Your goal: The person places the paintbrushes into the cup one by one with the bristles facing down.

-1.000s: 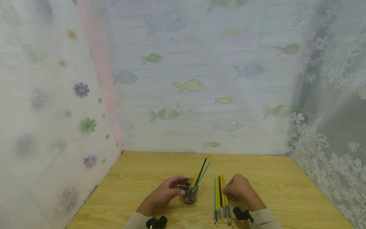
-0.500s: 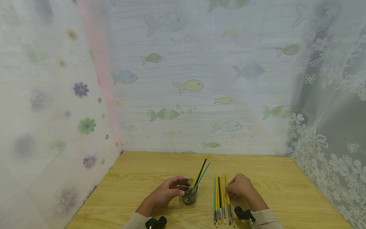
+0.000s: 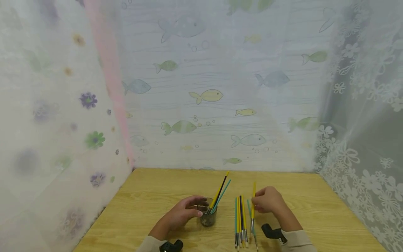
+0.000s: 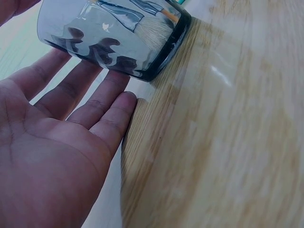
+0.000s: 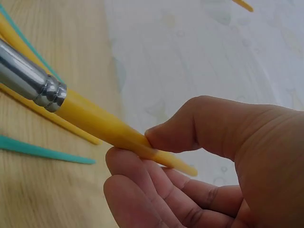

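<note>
My left hand point(image 3: 179, 214) curves round a dark see-through glass point(image 3: 207, 220) that stands on the table, thumb on the near side and fingers at the far side. Yellow, black and teal paintbrushes lean to the right in the glass; their pale bristles point(image 4: 154, 33) show through its wall in the left wrist view. Between thumb and fingertips, my right hand point(image 3: 269, 201) pinches a yellow paintbrush point(image 5: 97, 118) with a silver ferrule, bristles down and handle end up. A teal paintbrush point(image 3: 248, 206) lies just behind it on the table.
Left of the right hand, a row of several paintbrushes point(image 3: 240, 217), yellow, teal and dark, lies side by side on the wooden table point(image 3: 163, 182). A fish-patterned curtain point(image 3: 214, 122) hangs behind the table's back edge, with flowered sheets at both sides.
My right hand has picked the yellow paintbrush out of the row, moved it right and lifted it more upright. A teal paintbrush now shows apart from the row. The left hand stays at the glass.
</note>
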A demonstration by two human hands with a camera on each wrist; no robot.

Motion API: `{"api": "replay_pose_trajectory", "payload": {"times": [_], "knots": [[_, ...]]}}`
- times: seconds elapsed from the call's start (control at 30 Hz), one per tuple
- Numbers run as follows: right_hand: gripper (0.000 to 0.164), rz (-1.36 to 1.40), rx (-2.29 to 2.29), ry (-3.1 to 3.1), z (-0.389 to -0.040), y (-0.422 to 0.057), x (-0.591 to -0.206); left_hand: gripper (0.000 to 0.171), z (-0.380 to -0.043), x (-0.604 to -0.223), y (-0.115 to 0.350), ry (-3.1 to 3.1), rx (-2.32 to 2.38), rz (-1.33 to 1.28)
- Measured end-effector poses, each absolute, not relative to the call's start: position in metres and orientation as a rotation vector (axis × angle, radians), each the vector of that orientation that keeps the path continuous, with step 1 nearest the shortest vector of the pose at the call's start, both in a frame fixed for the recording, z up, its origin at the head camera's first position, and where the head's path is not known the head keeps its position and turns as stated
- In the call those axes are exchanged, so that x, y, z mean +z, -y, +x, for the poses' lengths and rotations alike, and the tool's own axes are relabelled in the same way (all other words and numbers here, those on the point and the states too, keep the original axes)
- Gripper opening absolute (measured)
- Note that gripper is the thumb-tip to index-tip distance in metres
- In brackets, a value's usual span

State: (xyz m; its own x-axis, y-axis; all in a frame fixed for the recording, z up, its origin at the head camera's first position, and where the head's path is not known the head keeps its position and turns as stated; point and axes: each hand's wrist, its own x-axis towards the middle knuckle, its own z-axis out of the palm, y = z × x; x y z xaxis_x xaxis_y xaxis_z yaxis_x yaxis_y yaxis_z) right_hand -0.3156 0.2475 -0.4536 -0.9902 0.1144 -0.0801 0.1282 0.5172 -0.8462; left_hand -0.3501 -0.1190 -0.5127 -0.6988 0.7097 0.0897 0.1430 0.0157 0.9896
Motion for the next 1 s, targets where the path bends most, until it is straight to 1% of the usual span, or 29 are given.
{"api": "replay_pose_trajectory", "payload": {"times": [0.3,0.47,0.73,1.0], "knots": [[0.051,0.157,-1.609,-2.719,-0.311,-0.248,-0.439,0.050,-0.351,-0.513,0.119,-1.876,1.727,0.862],[0.052,0.145,-1.669,-2.706,-0.307,-0.248,-0.429,0.051,-0.350,-0.512,0.119,-1.883,1.720,0.866],[0.047,0.106,-1.751,-2.695,-0.301,-0.247,-0.412,0.053,-0.348,-0.508,0.118,-1.826,1.745,0.856],[0.042,0.097,-1.814,-2.694,-0.297,-0.244,-0.404,0.053,-0.349,-0.512,0.119,-1.823,1.747,0.857]]}}
